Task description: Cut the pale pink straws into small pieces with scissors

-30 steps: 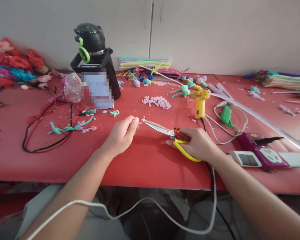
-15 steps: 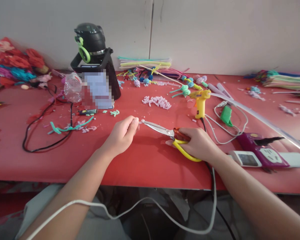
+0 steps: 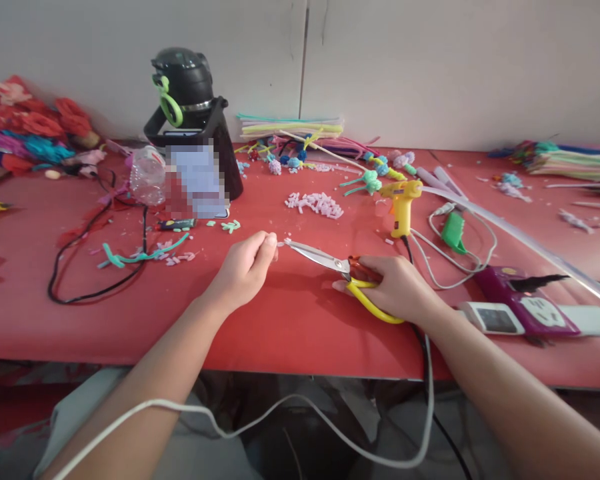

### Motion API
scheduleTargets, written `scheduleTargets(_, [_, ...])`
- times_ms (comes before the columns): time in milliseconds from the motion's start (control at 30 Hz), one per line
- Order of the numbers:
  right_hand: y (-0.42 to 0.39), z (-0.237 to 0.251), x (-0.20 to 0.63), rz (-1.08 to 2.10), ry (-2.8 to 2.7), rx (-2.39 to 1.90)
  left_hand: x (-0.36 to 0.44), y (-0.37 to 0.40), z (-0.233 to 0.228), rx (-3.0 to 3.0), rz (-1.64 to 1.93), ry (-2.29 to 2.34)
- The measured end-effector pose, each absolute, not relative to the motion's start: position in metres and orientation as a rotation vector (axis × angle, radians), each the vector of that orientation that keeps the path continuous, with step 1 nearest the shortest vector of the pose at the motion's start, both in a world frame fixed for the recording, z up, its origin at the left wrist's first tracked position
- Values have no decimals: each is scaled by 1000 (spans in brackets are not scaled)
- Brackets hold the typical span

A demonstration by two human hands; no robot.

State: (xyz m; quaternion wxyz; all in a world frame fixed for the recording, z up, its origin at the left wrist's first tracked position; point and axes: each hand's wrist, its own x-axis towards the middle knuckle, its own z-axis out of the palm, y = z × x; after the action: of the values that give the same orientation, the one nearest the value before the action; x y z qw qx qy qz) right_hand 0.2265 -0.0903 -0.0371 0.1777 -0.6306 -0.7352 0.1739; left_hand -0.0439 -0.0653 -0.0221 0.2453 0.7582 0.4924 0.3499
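Evidently light and rigid, the steel-bladed scissors (image 3: 345, 277) lie low over the red table (image 3: 290, 320), right hand (image 3: 400, 290) curled through their smooth yellow loops, blades nearly closed, while left hand (image 3: 245, 270) pinches 1 tiny, soft, fuzzy pale snippet (image 3: 279, 244) at the tips.

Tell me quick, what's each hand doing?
Left hand: closed, pinching a tiny pale piece.
Right hand: closed on the yellow-handled scissors.
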Motion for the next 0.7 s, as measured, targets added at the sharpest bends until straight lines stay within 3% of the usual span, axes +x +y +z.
scheduleTargets(700, [-89,-36,225,465,-2105,-1798,-44,-65,-26,2068,922,1319])
